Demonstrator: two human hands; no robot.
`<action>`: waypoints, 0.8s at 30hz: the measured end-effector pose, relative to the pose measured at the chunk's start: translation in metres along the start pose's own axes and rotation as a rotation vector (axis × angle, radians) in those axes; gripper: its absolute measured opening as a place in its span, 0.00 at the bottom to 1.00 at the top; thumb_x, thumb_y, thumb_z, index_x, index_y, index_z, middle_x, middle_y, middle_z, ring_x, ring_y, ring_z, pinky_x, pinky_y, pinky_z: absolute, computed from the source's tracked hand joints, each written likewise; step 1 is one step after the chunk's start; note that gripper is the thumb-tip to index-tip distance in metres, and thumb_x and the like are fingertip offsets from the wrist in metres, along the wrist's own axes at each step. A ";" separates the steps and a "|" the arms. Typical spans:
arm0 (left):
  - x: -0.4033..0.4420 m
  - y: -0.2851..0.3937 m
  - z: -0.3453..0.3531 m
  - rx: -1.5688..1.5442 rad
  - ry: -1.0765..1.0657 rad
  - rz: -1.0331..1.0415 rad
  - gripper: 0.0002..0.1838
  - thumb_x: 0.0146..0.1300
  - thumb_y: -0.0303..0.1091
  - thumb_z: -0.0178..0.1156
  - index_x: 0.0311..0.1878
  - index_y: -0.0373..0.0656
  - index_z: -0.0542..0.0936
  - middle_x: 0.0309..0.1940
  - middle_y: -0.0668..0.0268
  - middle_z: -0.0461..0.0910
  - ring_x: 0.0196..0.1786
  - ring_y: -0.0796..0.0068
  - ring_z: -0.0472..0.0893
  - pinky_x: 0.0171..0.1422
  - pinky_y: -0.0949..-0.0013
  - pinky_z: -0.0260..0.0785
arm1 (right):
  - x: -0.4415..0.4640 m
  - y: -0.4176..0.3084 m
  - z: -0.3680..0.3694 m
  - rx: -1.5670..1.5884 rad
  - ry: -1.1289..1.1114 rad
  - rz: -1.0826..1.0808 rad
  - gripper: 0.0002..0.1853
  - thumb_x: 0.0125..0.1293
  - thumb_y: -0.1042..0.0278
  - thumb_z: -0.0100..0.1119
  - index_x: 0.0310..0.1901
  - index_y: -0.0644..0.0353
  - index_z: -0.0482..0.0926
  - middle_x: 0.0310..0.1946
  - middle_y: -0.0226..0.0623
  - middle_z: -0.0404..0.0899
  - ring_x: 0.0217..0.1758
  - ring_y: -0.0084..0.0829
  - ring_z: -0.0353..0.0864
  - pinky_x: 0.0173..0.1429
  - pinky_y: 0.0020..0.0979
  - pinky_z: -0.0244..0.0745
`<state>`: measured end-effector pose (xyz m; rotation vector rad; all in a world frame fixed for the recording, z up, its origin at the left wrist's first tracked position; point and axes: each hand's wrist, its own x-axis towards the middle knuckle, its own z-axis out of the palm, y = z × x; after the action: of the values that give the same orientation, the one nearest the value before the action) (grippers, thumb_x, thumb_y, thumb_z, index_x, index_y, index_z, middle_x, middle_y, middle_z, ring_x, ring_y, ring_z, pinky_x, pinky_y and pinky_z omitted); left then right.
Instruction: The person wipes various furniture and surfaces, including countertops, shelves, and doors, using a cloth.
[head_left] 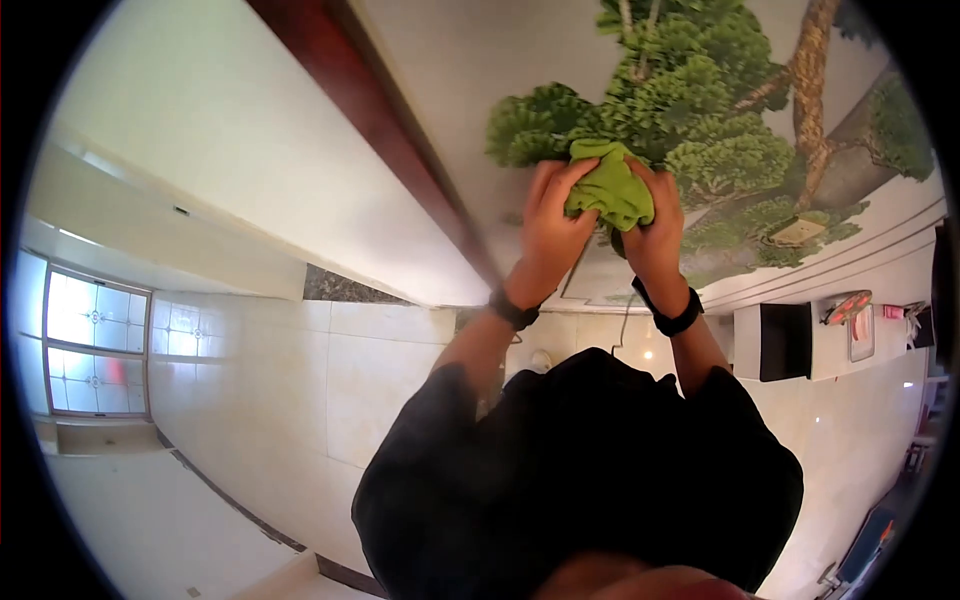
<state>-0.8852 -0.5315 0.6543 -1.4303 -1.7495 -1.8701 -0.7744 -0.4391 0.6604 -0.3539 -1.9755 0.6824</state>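
A crumpled green cloth is held between both hands in front of a wall with a painted tree mural. My left hand grips the cloth's left side, its fingers bent over the edge. On the right side, my right hand has its fingers curled round the cloth. A black band circles each wrist. Something dark shows just below the cloth between the hands; I cannot make out what it is.
A dark red wooden trim runs diagonally left of the mural. Pale floor tiles lie below. A white and black cabinet stands at the right, and a window is at the far left.
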 end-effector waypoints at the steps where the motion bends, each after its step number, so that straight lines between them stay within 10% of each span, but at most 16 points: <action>1: 0.002 0.005 0.010 -0.003 -0.019 0.012 0.28 0.46 0.16 0.63 0.55 0.45 0.79 0.43 0.57 0.73 0.42 0.53 0.78 0.45 0.62 0.73 | 0.000 0.007 -0.009 0.002 0.023 -0.012 0.30 0.52 0.82 0.63 0.60 0.53 0.75 0.39 0.43 0.70 0.40 0.46 0.74 0.42 0.37 0.71; 15: -0.010 0.040 0.116 -0.123 -0.252 -0.016 0.27 0.49 0.17 0.65 0.56 0.43 0.79 0.45 0.59 0.71 0.44 0.58 0.78 0.45 0.62 0.73 | -0.031 0.079 -0.105 -0.031 0.087 0.109 0.25 0.60 0.83 0.55 0.61 0.62 0.73 0.52 0.41 0.76 0.56 0.37 0.77 0.61 0.32 0.69; 24: -0.037 0.018 0.157 -0.082 -0.353 0.052 0.27 0.51 0.21 0.68 0.58 0.44 0.79 0.46 0.62 0.72 0.44 0.59 0.79 0.44 0.61 0.75 | -0.060 0.108 -0.111 -0.006 0.210 0.228 0.22 0.63 0.80 0.56 0.60 0.63 0.74 0.48 0.43 0.76 0.50 0.39 0.77 0.56 0.33 0.71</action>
<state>-0.7766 -0.4193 0.6113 -1.9153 -1.7756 -1.7653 -0.6524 -0.3486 0.5935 -0.6355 -1.7530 0.7511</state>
